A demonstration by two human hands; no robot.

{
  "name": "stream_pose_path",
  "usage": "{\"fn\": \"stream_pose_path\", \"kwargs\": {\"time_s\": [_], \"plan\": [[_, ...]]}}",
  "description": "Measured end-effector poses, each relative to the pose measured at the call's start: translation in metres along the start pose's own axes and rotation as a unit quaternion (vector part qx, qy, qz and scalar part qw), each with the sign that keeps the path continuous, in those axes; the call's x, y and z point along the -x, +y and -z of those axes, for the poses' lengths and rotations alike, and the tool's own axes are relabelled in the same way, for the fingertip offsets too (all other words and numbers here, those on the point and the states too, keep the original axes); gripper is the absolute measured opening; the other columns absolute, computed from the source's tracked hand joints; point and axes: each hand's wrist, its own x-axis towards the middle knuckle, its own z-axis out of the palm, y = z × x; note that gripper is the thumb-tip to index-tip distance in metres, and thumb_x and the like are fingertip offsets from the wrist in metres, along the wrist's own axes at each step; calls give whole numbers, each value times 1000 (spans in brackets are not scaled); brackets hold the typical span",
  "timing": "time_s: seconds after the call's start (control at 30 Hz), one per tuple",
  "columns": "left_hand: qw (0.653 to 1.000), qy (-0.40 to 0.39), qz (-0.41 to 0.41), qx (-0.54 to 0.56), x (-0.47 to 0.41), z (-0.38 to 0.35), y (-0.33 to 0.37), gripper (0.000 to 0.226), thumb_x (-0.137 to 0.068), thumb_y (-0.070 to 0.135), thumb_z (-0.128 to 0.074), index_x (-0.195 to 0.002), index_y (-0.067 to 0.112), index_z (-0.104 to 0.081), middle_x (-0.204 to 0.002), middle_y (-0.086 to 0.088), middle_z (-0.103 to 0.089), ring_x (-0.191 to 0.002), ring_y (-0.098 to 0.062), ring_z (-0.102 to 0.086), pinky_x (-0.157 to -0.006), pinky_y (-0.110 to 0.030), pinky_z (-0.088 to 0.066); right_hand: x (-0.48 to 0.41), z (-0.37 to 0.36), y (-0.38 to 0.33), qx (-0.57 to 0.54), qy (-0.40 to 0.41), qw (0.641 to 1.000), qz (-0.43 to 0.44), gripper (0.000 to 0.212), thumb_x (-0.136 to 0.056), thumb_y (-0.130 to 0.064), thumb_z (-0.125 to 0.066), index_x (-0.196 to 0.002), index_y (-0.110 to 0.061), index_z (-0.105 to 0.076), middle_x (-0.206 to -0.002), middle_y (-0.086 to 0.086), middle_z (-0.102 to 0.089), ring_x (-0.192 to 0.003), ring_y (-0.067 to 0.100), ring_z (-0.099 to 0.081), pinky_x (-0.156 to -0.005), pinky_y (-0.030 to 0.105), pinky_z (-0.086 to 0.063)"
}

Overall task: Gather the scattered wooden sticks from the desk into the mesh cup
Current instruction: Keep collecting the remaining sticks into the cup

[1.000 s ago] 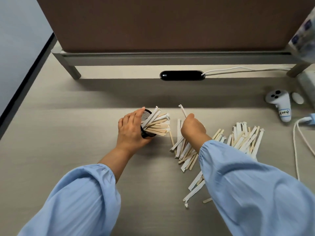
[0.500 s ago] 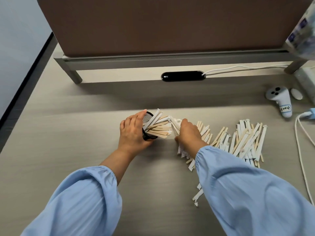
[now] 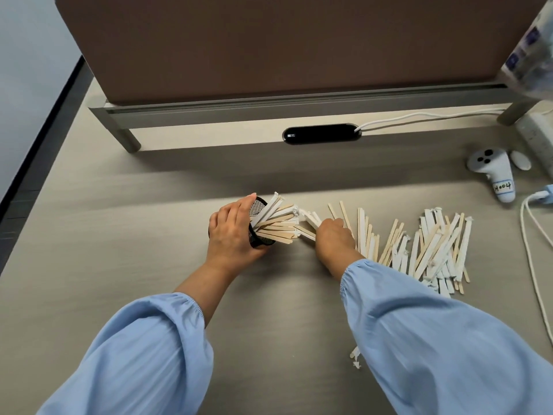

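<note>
My left hand grips the black mesh cup, which is tipped on its side with its mouth to the right. A bundle of wooden and paper-wrapped sticks juts out of that mouth. My right hand is closed on a few white-wrapped sticks whose ends touch the bundle at the cup's mouth. Many loose sticks lie scattered on the desk to the right of my right hand. A small scrap of wrapper lies near my right sleeve.
A monitor riser with a brown panel spans the back. Under it sits a black oblong device with a white cable. A white controller, a power strip and white cables are at the right edge.
My right hand lifted sticks from the pile and carried them left to the cup's mouth. My left hand kept its hold on the tilted cup. The camera view shifted slightly.
</note>
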Motion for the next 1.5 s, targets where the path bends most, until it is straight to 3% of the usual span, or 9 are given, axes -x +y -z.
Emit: {"fn": "stream_pose_path", "kwargs": {"time_s": [0.2, 0.27, 0.4, 0.6, 0.83, 0.97, 1.13, 1.23, 1.5], "plan": [[1000, -14, -17, 12, -12, -7, 8, 85, -57, 56, -51, -132, 20, -32, -121, -9, -57, -108, -29, -45, -92, -34, -23, 0, 14, 16, -84, 56, 995, 21, 34, -92, -7, -43, -125, -3, -37, -127, 20, -51, -112, 40, -55, -88, 41, -45], [999, -18, -25, 12, -16, -10, 13, 85, -57, 57, -51, -131, 20, -32, -122, -9, -57, -107, -32, -48, -92, -34, -23, 0, 21, 26, -96, 74, 993, -14, 45, -89, -17, -57, -127, -3, -37, -130, 19, -43, -113, 41, -55, -89, 41, -46], [999, -24, -39, 14, -17, -15, 19, 85, -58, 58, -51, -132, 21, -31, -123, -8, -56, -108, -31, -46, -93, -36, -24, -5, 30, 39, -110, 19, 988, -106, 71, -74, -30, -79, -129, -4, -43, -132, 15, -42, -116, 37, -55, -93, 39, -47], [998, -33, -44, 7, -16, -16, 22, 85, -57, 58, -51, -132, 21, -31, -124, -7, -55, -109, -31, -46, -94, -35, -23, -5, 24, 35, -74, 51, 996, -18, 29, -88, -3, -53, -116, -2, -54, -118, 16, -60, -108, 36, -59, -85, 35, -47], [998, -27, -45, 18, -15, -16, 21, 84, -58, 57, -51, -131, 23, -29, -124, -7, -55, -110, -24, -39, -94, -34, -23, -2, 17, 39, -90, 43, 995, -16, 46, -85, -27, -66, -119, -2, -49, -124, 17, -49, -112, 38, -55, -87, 37, -46], [998, -29, -48, 18, -16, -18, 21, 84, -58, 56, -52, -131, 22, -29, -123, -8, -56, -110, -26, -42, -93, -33, -22, -5, 18, 32, -66, 22, 997, -19, 27, -90, -11, -55, -115, -3, -57, -119, 16, -61, -109, 34, -59, -80, 31, -43], [998, -26, -44, 30, -17, -19, 21, 86, -57, 55, -53, -132, 22, -27, -122, -10, -56, -111, -23, -36, -94, -35, -23, -5, 16, 23, -53, 0, 998, -41, 31, -91, -6, -45, -120, -5, -57, -127, 14, -59, -119, 33, -52, -93, 33, -44], [998, -36, -36, 44, -17, -20, 20, 87, -58, 56, -54, -133, 21, -25, -126, -12, -54, -117, -30, -43, -99, -43, -29, -6, 13, 17, -56, 0, 996, -69, 37, -93, -3, -38, -127, -4, -52, -134, 14, -50, -126, 32, -45, -100, 38, -40], [997, -43, -30, 58, -18, -21, 16, 92, -59, 56, -56, -135, 12, -31, -130, -11, -51, -116, -32, -47, -101, -41, -27, -7, 11, 15, -44, -8, 997, -69, 31, -89, 0, -47, -117, -5, -60, -126, 13, -61, -117, 33, -56, -91, 34, -46]]}}
